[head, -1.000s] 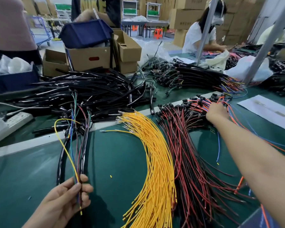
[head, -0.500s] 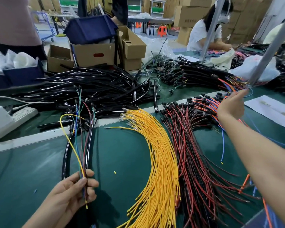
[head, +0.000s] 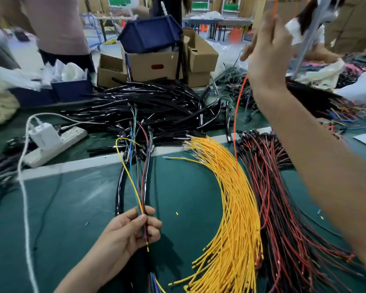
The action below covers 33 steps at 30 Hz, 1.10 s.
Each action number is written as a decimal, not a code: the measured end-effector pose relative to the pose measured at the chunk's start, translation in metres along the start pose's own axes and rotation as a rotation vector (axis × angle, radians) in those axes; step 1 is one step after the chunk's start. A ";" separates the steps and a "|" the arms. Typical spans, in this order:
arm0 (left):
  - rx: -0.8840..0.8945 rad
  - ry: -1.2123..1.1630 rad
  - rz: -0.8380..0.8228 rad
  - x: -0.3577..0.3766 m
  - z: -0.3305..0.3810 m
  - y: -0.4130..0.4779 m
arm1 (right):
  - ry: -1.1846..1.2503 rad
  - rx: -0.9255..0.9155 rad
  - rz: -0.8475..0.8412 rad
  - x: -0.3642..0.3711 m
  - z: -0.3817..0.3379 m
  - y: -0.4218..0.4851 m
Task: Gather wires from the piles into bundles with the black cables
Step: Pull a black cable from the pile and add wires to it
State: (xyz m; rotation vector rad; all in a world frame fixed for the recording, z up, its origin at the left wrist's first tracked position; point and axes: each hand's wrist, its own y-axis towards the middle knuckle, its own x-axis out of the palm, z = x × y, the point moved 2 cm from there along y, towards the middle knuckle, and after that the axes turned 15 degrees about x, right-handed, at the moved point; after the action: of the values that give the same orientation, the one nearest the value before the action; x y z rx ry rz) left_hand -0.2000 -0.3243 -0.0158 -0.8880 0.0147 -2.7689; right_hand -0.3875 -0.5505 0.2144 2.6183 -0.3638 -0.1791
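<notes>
Two hands work well apart. The right hand (head: 266, 58) is raised high on an outstretched arm, its back to the camera, fingers pinching a single orange wire (head: 235, 132) that hangs in a long curve, its lower end over the yellow wires (head: 237, 208). Low and near, the left hand (head: 127, 231) is curled round a bundle (head: 145, 178) of thin coloured wires and black leads, which fans away toward the heap of black cables (head: 156, 102) on the green table (head: 72, 208).
</notes>
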 end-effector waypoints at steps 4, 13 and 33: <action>-0.009 -0.034 -0.006 0.001 0.002 -0.001 | 0.189 0.239 -0.439 0.026 -0.016 -0.029; -0.002 0.027 -0.068 -0.001 0.002 -0.001 | -0.050 0.690 -1.332 0.076 0.035 -0.088; -0.090 -0.077 -0.027 -0.003 0.003 0.001 | -0.151 0.658 -1.199 0.133 0.095 -0.121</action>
State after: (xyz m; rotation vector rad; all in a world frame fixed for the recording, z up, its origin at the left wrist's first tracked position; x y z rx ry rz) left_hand -0.1954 -0.3247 -0.0155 -1.0245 0.1157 -2.7759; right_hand -0.2509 -0.5289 0.0648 3.0727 1.3589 -0.7366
